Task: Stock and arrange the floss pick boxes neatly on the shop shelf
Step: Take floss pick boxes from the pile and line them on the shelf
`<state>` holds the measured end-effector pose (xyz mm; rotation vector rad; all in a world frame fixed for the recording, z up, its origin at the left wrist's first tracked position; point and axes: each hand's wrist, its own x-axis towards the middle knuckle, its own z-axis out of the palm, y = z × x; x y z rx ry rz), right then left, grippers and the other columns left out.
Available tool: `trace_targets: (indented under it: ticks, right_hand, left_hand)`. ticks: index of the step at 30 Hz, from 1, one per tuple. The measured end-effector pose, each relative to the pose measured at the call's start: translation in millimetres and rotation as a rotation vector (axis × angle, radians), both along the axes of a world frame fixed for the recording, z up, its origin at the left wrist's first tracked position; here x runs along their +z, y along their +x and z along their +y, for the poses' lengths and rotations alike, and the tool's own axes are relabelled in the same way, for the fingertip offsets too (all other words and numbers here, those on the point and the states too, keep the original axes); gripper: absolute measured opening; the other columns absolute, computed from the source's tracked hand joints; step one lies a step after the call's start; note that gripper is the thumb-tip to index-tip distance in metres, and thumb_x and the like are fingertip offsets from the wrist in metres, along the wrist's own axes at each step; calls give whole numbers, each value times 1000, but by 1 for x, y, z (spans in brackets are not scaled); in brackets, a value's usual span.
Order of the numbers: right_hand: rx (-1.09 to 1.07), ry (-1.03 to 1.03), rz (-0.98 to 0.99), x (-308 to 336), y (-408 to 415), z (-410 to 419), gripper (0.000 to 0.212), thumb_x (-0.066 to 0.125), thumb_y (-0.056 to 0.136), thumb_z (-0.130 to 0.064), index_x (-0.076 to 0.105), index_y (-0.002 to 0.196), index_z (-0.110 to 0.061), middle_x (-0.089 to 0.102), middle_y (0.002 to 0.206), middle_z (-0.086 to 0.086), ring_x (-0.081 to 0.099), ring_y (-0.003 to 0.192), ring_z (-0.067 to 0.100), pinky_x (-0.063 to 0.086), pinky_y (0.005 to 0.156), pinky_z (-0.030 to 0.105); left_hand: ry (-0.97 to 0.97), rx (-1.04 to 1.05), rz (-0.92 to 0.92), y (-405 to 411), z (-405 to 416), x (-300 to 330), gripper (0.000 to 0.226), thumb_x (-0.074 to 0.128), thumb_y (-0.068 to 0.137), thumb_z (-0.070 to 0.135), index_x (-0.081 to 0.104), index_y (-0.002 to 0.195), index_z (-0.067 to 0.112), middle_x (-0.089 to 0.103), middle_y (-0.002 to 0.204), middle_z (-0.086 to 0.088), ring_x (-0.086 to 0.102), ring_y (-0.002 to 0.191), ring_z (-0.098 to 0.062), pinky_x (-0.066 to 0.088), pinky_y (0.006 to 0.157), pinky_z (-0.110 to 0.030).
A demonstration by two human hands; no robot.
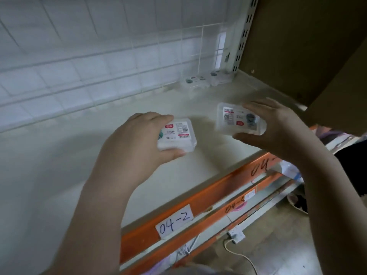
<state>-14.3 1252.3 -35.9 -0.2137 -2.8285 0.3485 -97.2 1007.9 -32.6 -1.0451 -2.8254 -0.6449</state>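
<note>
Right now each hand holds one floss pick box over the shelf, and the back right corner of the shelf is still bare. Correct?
Not quite. The left hand and right hand do each hold one floss pick box over the shelf, but the back right corner is not bare: the head view shows boxes already stocked there.

The clear boxes [176, 135] in the hands [139, 139] are showing white labels with red marks; below, the shelf edge [178, 213] is showing orange.

White wire grid panel [99, 56] is mounted behind. Brown board [297, 46] is set right. Floor [278, 245] is lit dimly.
</note>
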Motion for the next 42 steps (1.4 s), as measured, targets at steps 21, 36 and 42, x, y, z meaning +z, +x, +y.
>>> trace_targets:
  ticks: [21, 36, 42]
  right_hand:
    - [208, -465, -50, -20, -73, 124, 47, 67, 60, -62, 62, 92, -28, 60, 95, -4, 58, 83, 12, 47, 67, 28]
    - [267, -624, -29, 2, -65, 101, 55, 47, 82, -59, 56, 118, -18, 62, 112, -3, 59, 96, 5, 42, 80, 10]
    - [625, -45, 164, 10, -60, 116, 79, 79, 68, -21, 42, 137, -25, 37, 144, -3, 30, 131, 10, 23, 108, 20]
  left_hand:
    - [-15, 345, -121, 4, 158, -40, 73, 66, 74, 53, 41, 137, 27, 45, 136, 9, 35, 125, -12, 30, 102, -28]
    - [785, 292, -255, 20, 175, -10, 16, 63, 84, 19, 67, 98, 26, 72, 91, 4, 66, 84, -7, 50, 81, -25]
    - [573, 266, -414, 3, 151, 13, 25, 43, 97, 23, 66, 105, 29, 70, 99, 12, 65, 93, -3, 48, 95, -32]
